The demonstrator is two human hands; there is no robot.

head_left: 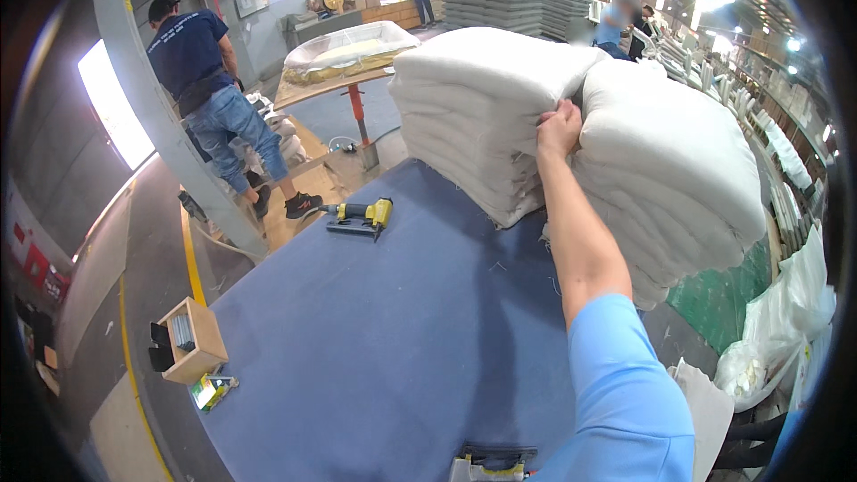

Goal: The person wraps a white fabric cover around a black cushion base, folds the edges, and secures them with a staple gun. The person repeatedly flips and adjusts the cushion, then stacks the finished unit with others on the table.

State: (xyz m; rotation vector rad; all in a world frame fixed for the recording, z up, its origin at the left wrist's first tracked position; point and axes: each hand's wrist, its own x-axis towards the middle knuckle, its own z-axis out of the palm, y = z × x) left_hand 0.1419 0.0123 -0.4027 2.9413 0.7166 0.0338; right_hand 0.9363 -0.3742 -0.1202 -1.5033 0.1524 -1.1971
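My right arm (585,241), in a light blue sleeve, reaches forward over the blue-covered table (384,321). At its end my right hand (560,131) is closed, fingers curled at the corner of a white fabric-covered pad (500,67) on top of the left stack. The fingertips are partly hidden against the fabric. Just right of the hand, and close to it, rises a second stack of white pads (665,152). My left hand is out of view. A yellow and black pneumatic staple gun (361,214) lies on the table's far left part.
A wooden box (198,339) with staple strips hangs at the table's left edge, beside a small green-yellow box (210,391). A black-handled tool (495,462) shows at the near edge. One person (201,80) bends at the far left; plastic-wrapped goods (768,339) stand right.
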